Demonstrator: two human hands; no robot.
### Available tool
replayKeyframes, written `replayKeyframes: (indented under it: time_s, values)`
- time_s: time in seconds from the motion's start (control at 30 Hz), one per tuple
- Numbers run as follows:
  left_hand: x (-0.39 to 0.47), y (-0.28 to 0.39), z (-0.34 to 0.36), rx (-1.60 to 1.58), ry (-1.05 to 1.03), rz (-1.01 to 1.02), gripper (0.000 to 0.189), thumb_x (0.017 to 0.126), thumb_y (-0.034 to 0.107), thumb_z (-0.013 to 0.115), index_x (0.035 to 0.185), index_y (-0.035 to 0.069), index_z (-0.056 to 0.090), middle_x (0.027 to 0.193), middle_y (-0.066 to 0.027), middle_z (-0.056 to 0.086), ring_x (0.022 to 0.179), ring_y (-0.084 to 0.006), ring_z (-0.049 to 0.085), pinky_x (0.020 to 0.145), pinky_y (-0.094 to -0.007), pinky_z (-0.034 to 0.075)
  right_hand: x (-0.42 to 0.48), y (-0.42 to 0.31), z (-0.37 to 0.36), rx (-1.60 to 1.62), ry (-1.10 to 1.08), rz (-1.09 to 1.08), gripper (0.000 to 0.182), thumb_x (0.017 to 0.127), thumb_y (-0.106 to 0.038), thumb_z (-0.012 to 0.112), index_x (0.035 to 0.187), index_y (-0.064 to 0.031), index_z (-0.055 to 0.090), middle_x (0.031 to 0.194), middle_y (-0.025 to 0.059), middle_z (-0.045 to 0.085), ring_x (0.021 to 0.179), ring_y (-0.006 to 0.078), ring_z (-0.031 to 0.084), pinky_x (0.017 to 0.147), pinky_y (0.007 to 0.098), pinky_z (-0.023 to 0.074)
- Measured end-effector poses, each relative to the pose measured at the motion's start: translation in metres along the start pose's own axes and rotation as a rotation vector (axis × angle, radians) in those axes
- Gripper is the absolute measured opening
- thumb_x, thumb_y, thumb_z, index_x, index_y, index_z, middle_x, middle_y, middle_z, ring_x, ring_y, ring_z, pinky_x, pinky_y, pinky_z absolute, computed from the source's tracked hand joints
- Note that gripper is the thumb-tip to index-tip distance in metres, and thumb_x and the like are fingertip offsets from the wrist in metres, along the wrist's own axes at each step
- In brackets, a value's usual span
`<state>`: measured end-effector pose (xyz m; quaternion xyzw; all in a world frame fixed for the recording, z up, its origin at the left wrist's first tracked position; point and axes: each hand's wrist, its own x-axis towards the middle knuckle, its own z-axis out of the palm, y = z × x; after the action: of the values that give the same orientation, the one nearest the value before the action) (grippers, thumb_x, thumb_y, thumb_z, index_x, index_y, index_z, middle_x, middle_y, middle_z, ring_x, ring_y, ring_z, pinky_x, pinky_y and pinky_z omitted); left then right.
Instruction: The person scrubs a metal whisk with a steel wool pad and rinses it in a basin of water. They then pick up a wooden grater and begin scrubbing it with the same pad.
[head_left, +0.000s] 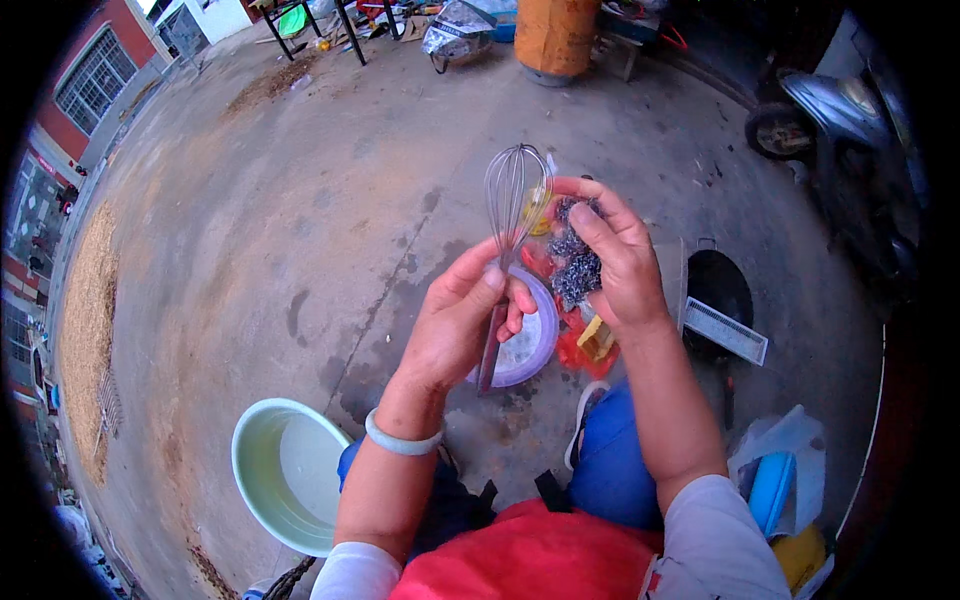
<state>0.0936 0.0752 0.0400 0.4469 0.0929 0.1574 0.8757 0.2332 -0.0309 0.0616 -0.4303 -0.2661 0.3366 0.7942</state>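
My left hand (465, 307) is closed around the handle of a wire balloon whisk (514, 195), held upright with its loops pointing away from me. Close beside it on the right, my right hand (622, 255) grips a dark, curly scouring pad (576, 276), which looks like metal wool. The pad is near the whisk's loops; whether they touch I cannot tell. Below the hands stands a round purple-rimmed basin (551, 330), partly hidden by the left hand and the whisk handle. Red plastic (577, 352) and a yellow sponge-like block (596, 339) lie to its right.
A pale green tub of water (244, 465) stands at lower left. To the right are a dark wok (720, 285), a white grater-like strip (726, 331) and a plastic bag (810, 450) with a blue item. Farther off are an orange cylinder (556, 37) and a parked scooter (840, 105).
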Motion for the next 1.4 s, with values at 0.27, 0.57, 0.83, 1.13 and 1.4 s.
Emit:
replayKeyframes:
  time_s: [0.27, 0.57, 0.83, 1.13, 1.4]
  values:
    - [0.002, -0.001, 0.000, 0.018, -0.015, -0.018, 0.041, 0.094, 0.017, 0.046, 0.134, 0.007, 0.040, 0.080, -0.0115, 0.061, 0.062, -0.0123, 0.053, 0.055, -0.0224, 0.042, -0.002, -0.005, -0.005, -0.024, -0.071, 0.001, 0.040, 0.083, -0.003, 0.048, 0.123, 0.0008, 0.050, 0.098, 0.0092, 0.059, 0.089, 0.0112, 0.055, 0.079, 0.0227, 0.0437]
    - [-0.001, 0.002, 0.003, 0.100, -0.041, -0.044, 0.038, 0.095, 0.009, 0.039, 0.133, 0.002, 0.040, 0.080, -0.0041, 0.061, 0.064, -0.0069, 0.051, 0.057, -0.0181, 0.042, -0.001, -0.002, -0.008, 0.097, -0.044, -0.002, 0.023, 0.081, 0.001, 0.053, 0.103, -0.0030, 0.057, 0.101, 0.0117, 0.063, 0.089, 0.0134, 0.059, 0.082, 0.0273, 0.0478]
    - [-0.002, 0.007, 0.005, 0.081, -0.106, -0.086, 0.037, 0.096, 0.011, 0.038, 0.132, 0.001, 0.041, 0.076, -0.0043, 0.061, 0.059, -0.0055, 0.049, 0.054, -0.0172, 0.041, -0.002, 0.012, -0.019, 0.232, -0.076, 0.055, 0.019, 0.083, 0.001, 0.055, 0.101, -0.0040, 0.060, 0.101, 0.0113, 0.063, 0.087, 0.0157, 0.062, 0.078, 0.0284, 0.0513]
    - [-0.002, 0.003, 0.001, 0.072, -0.190, -0.141, 0.038, 0.097, 0.017, 0.039, 0.132, 0.001, 0.040, 0.076, -0.0036, 0.061, 0.057, -0.0046, 0.048, 0.053, -0.0168, 0.040, -0.002, 0.009, -0.021, 0.228, -0.029, 0.013, 0.015, 0.083, -0.002, 0.056, 0.097, -0.0067, 0.059, 0.094, 0.0099, 0.063, 0.079, 0.0141, 0.059, 0.072, 0.0266, 0.0496]
    - [-0.001, 0.000, 0.000, 0.052, -0.211, -0.172, 0.043, 0.095, 0.021, 0.046, 0.134, 0.003, 0.040, 0.072, -0.0079, 0.060, 0.053, -0.0092, 0.047, 0.051, -0.0202, 0.039, -0.003, 0.008, -0.014, 0.253, -0.009, 0.037, 0.019, 0.081, -0.006, 0.059, 0.100, -0.0043, 0.054, 0.089, 0.0081, 0.061, 0.073, 0.0127, 0.057, 0.067, 0.0250, 0.0483]
